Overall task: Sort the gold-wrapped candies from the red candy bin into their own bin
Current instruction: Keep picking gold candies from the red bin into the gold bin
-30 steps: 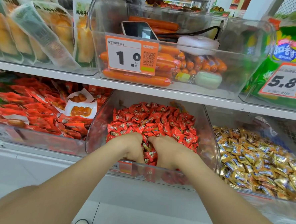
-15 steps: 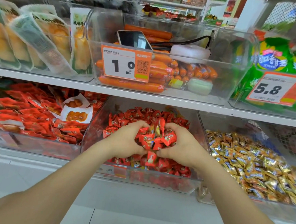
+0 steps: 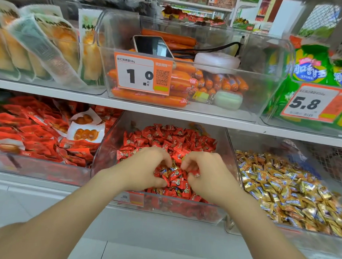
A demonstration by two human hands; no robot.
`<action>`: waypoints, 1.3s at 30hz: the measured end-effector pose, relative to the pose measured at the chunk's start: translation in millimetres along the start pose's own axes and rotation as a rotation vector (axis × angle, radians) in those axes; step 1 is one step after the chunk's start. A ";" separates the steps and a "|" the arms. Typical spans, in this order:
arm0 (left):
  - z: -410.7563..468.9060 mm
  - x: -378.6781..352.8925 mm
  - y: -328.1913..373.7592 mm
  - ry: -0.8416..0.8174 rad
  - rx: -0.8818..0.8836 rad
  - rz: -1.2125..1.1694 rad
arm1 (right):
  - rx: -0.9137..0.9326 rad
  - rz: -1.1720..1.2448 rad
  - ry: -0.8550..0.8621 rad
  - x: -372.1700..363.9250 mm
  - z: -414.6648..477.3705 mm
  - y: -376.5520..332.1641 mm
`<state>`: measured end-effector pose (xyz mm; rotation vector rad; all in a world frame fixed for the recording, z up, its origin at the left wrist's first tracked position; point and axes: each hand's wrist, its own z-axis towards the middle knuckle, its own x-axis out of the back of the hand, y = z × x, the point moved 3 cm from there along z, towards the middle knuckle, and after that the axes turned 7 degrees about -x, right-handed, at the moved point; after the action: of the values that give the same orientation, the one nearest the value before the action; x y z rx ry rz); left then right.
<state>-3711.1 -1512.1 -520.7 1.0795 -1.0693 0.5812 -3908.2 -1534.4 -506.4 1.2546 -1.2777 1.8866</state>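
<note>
Gold-wrapped candies (image 3: 173,166): a few gold glints show among the red candies (image 3: 165,138), in the front middle of the red candy bin (image 3: 108,145), in the gap between the two hands. How many strays lie deeper in the bin is hidden.

Handling, as judged: each piece is small, light and hard-centred, in a slick, crinkly foil wrapper. It should slip readily from a flat press and is best pinched across its body or by a twisted wrapper end. The loose red pile around it will shift and may bury it.

Left hand (image 3: 143,167): over the front left of the red candy bin, fingers curled down into the pile, thumb low against the candies. Whether it pinches any one piece cannot be told.

Right hand (image 3: 208,176): over the front right of the red candy bin, fingers likewise curled inward toward the gap. Its hold, if any, cannot be told.

Gold candy bin (image 3: 227,225): directly right of the red candy bin, walls touching or nearly so, and heaped with gold pieces.

Red snack packets (image 3: 35,133): in the bin directly left of the red candy bin.

Sausages (image 3: 181,84): on the shelf above the red candy bin, behind a price tag (image 3: 142,73).
</note>
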 end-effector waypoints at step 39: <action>28.7 -21.3 -19.8 -0.115 0.020 0.148 | -0.216 -0.069 -0.022 -52.7 32.0 -4.7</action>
<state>-3715.4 -1544.0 -546.0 1.0671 -1.2538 0.6550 -3869.2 -1558.1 -548.2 1.1925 -1.3896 1.6427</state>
